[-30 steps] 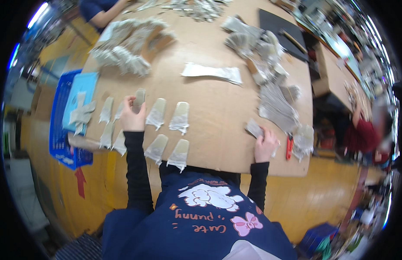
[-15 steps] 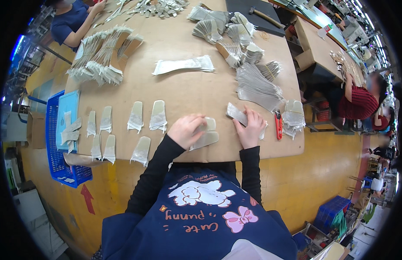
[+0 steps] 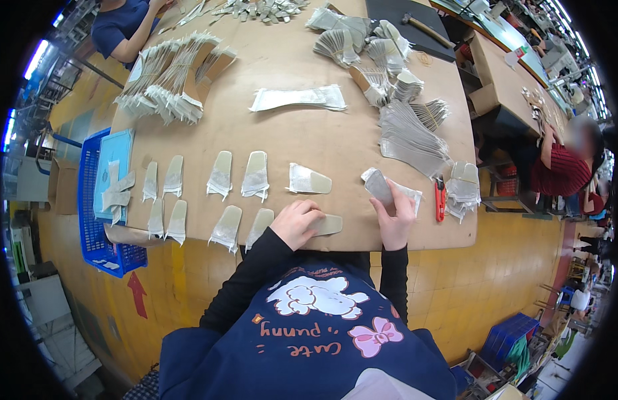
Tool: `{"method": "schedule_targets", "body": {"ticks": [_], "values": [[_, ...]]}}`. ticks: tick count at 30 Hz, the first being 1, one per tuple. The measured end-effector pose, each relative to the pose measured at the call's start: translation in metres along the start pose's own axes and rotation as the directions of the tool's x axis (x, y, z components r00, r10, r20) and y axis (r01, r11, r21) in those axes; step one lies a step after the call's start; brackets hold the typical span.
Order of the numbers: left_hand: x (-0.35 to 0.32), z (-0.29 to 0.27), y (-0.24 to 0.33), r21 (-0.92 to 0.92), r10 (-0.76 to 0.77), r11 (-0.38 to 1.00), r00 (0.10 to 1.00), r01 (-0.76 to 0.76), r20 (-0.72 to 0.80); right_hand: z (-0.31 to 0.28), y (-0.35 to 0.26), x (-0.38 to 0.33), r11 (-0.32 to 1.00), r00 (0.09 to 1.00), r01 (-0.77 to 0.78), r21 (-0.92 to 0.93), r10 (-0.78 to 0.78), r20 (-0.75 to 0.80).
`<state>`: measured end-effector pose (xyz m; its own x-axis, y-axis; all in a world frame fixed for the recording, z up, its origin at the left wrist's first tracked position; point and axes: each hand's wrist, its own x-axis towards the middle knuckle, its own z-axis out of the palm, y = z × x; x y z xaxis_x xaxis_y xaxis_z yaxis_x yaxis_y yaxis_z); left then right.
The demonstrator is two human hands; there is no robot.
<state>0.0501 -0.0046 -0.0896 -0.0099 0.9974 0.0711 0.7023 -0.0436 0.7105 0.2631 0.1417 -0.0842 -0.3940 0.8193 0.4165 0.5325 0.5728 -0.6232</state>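
Two hands (image 3: 297, 225) (image 3: 397, 219) flank bare tabletop (image 3: 357, 222) close to its near edge (image 3: 352, 249).

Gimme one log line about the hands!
left hand: on pale piece | right hand: holding grey piece | red tool: on table

The camera looks from head height, steeply downward and forward: the shirt (image 3: 305, 333) is near below, the table (image 3: 335, 143) lies beyond, edges bending in the wide view.
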Motion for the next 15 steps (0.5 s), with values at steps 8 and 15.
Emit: {"method": "schedule_targets", "body": {"ticks": [8, 15], "values": [[0.046, -0.017, -0.032, -0.357, -0.402, 0.886, 0.876, 0.297, -0.268, 0.022, -0.02, 0.017, 0.9, 0.865, -0.376, 0.218, 0.258, 0.43], [0.062, -0.019, -0.051, -0.299, -0.534, 0.824, 0.837, 0.481, -0.123, 0.03, -0.023, 0.019, 0.84, 0.893, -0.394, 0.372, 0.253, 0.373]]}}
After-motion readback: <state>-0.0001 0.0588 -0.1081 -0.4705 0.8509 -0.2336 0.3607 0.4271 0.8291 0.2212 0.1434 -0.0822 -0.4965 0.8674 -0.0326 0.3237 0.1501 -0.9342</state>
